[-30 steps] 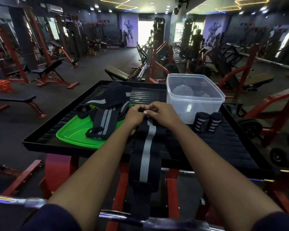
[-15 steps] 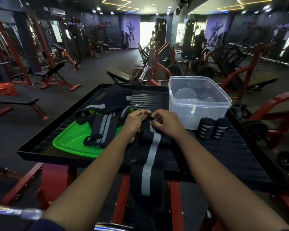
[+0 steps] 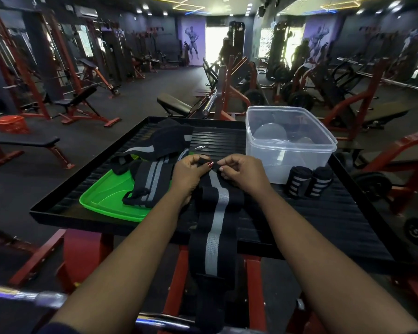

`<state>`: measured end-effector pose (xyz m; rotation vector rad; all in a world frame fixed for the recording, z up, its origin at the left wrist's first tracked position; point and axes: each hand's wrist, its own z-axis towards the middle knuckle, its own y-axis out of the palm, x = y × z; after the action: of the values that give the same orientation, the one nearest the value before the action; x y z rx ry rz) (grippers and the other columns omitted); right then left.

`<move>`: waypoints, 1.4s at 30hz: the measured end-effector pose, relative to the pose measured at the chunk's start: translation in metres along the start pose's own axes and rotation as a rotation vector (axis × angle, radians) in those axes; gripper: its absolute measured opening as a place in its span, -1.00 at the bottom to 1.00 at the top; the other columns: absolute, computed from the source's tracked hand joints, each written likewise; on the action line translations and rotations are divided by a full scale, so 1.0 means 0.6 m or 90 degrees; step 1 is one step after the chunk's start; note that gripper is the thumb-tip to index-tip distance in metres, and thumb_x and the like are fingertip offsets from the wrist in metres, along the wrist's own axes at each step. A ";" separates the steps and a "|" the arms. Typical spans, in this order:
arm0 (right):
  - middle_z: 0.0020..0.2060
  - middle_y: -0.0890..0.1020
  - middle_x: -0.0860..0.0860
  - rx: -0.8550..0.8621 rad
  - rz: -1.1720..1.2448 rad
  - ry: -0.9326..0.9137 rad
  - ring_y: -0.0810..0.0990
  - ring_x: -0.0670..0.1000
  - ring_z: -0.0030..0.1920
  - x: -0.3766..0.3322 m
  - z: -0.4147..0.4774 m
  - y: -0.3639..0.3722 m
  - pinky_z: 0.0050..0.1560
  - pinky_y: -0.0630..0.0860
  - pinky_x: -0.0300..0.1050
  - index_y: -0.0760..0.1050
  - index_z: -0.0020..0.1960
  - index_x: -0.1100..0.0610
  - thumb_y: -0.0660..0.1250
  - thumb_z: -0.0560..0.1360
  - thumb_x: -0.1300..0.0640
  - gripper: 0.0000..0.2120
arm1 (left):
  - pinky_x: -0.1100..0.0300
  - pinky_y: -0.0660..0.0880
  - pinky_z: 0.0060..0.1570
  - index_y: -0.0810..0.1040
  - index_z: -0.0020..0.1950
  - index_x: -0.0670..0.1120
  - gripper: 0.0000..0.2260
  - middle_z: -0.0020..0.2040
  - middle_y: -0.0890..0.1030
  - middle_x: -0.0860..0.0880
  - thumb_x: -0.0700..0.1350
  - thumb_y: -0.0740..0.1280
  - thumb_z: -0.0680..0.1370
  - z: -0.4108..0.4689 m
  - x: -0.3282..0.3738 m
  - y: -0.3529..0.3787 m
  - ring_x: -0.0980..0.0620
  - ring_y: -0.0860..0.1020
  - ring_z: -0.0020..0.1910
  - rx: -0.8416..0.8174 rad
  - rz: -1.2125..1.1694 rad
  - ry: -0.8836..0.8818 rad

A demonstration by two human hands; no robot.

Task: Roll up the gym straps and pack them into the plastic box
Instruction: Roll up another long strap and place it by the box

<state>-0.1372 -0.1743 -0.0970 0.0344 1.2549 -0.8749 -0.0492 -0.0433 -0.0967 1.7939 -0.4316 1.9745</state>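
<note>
Your grip, left hand [image 3: 188, 173] and right hand [image 3: 244, 172], pinches the strap [image 3: 219, 213] at frame centre; its length runs straight down-frame.

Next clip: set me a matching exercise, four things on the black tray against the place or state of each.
1 plastic box; 2 green lid; 3 rolled straps; 4 long strap.
A pinched by left hand and right hand, hanging over the black tray's near edge; B under loose straps; C standing beside the box; D clear, uncovered.
Pairs: 1-D, 2-B, 3-C, 4-A.
</note>
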 end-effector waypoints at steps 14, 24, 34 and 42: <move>-0.25 0.60 -0.05 0.076 -0.179 -0.077 0.48 -0.19 -0.31 0.004 0.000 0.005 -0.21 0.36 -0.54 0.66 -0.04 0.14 0.45 0.44 0.23 -0.89 | 0.34 0.56 -0.18 0.56 -0.09 -0.12 -0.81 -0.22 0.63 -0.07 -0.41 0.35 0.47 -0.001 0.000 0.003 0.12 0.60 -0.26 -0.045 -0.017 0.035; -0.13 0.57 -0.01 0.125 -0.191 -0.147 0.56 -0.07 -0.13 0.002 0.002 -0.004 -0.12 0.38 -0.43 0.59 -0.09 0.12 0.47 0.44 0.14 -0.90 | 0.30 0.57 -0.18 0.61 -0.09 -0.19 -0.94 -0.29 0.68 0.02 -0.32 0.40 0.48 -0.001 0.005 0.000 0.13 0.63 -0.26 -0.030 -0.122 0.000; -0.24 0.66 -0.17 0.060 -0.042 -0.079 0.60 -0.13 -0.25 -0.001 -0.005 0.002 -0.09 0.52 -0.33 0.67 -0.01 0.03 0.51 0.42 0.17 -0.84 | 0.29 0.58 -0.17 0.62 0.00 -0.28 -0.83 -0.22 0.69 -0.07 -0.35 0.44 0.42 -0.005 0.004 -0.004 0.09 0.65 -0.23 -0.037 -0.093 0.013; -0.15 0.72 -0.07 0.086 0.134 -0.021 0.68 -0.09 -0.08 0.002 0.001 -0.001 0.07 0.58 -0.20 0.66 -0.16 0.00 0.49 0.40 0.29 -0.81 | 0.25 0.57 -0.08 0.63 0.05 -0.19 -0.85 -0.09 0.68 -0.10 -0.16 0.34 0.55 -0.005 0.001 0.000 0.09 0.64 -0.14 -0.065 -0.053 0.032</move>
<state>-0.1371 -0.1757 -0.0977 0.2546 1.1369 -0.7734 -0.0519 -0.0416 -0.0964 1.6688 -0.4265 1.9024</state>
